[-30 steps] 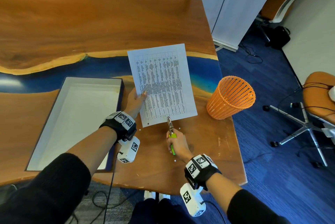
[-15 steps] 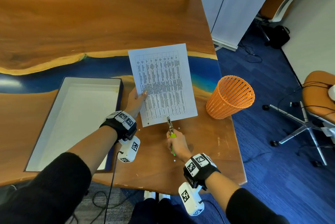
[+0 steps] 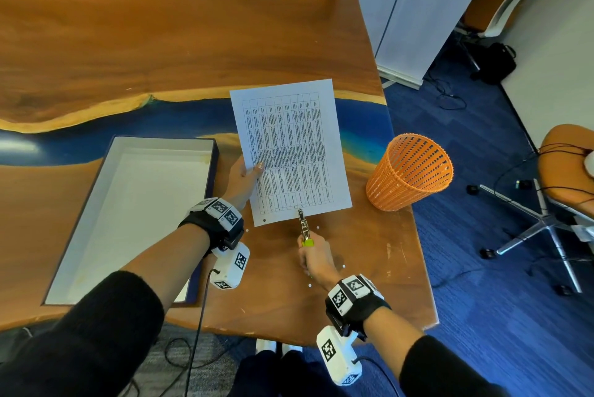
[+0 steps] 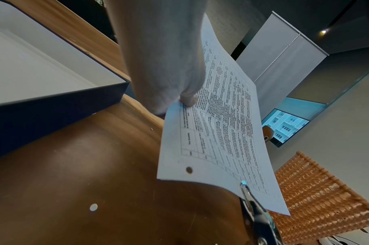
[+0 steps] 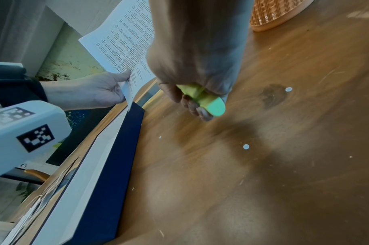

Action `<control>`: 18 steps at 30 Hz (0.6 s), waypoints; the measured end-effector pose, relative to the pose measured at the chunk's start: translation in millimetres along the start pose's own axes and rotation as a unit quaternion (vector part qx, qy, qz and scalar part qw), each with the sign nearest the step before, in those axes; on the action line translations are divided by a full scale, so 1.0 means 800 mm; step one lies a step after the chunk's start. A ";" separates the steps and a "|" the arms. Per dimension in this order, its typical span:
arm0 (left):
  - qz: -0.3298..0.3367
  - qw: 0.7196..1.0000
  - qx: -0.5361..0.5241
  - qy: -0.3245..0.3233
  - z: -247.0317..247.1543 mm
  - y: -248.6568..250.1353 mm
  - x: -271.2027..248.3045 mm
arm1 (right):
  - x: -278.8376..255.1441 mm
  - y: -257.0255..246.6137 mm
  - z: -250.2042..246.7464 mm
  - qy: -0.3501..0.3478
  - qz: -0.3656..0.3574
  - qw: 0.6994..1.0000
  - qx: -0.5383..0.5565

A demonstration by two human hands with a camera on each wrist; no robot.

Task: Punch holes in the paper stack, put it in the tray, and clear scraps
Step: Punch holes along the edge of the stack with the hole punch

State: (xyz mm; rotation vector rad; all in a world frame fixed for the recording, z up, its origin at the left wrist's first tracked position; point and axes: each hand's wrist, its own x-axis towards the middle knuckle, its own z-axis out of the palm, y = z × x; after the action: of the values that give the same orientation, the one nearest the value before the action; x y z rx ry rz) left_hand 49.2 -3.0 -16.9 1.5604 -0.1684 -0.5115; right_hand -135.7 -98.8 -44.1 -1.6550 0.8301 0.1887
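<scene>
The left hand (image 3: 244, 179) pinches the paper stack (image 3: 291, 149) by its left edge, thumb on top of the printed table, fingers underneath, and holds it lifted off the table (image 3: 160, 43), as the left wrist view shows with the sheets arching in the air. Down at the near edge of the stack, the right hand (image 3: 316, 260) is wrapped around the green handles of the hole punch (image 3: 303, 224), fingers curled tight around them in the right wrist view. The metal head of the punch sits right on that near edge, roughly at its middle, biting onto the margin. One round hole (image 4: 189, 170) already shows near the stack's near-left corner.

Left of the stack sits the tray (image 3: 96, 204), dark-walled with a white inside, on the table beside the left forearm. On the right, near the table's edge, stands the orange basket (image 3: 409, 171), upright, well apart from the tray and just right of the paper.

Small white paper dots (image 5: 246, 146) lie scattered on the wood around the right hand: a few beside the punch, more near the wrist. Beyond the table's right edge, blue carpet and an office chair (image 3: 565, 178).
</scene>
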 end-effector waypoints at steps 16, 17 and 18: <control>-0.003 1.000 0.014 0.017 -0.004 0.002 0.004 | -0.011 -0.003 -0.006 0.002 -0.100 0.992 0.074; -0.003 1.000 0.015 0.017 -0.005 0.002 0.003 | -0.010 -0.001 -0.006 0.006 -0.100 0.992 0.076; -0.002 1.000 0.014 0.016 -0.005 0.003 0.003 | -0.008 0.000 -0.006 0.006 -0.097 0.992 0.079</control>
State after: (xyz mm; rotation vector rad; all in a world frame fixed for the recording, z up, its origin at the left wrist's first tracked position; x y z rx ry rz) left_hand 53.3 -0.6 -15.5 1.5954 -0.1486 -0.4876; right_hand -142.2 -100.5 -39.2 -1.5768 0.6698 -0.0216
